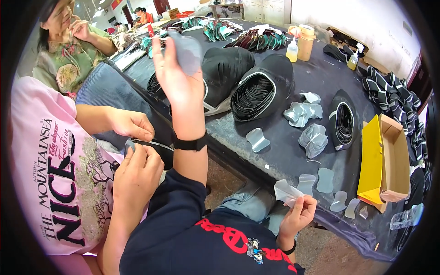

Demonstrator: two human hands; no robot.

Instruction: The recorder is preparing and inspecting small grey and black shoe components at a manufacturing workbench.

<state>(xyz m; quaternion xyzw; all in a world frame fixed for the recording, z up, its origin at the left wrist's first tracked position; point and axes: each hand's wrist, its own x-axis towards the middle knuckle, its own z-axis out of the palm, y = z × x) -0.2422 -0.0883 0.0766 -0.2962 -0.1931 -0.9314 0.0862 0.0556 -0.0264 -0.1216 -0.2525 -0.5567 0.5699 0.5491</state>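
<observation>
My left hand [181, 85] is raised over the table's near left edge, a black band at its wrist. It holds a curved grey translucent piece [189, 54], slightly blurred, with its fingers partly stretched out. Low on the right, my right hand [299, 215] pinches a thin, clear, folded plastic piece [287, 192] between thumb and fingers. Just beyond that hand, several flat translucent pieces [325, 180] with waisted outlines lie near the table edge. A stack of similar pieces [313, 140] and a loose pile [303, 112] sit farther in.
Bundled black fabric pieces [263, 87] fill the middle of the dark table [316, 71]. An open yellow box [372, 158] stands at right, a spray bottle [292, 50] at the back. At left, a co-worker in pink handles something dark with both hands [137, 172]; another person sits behind.
</observation>
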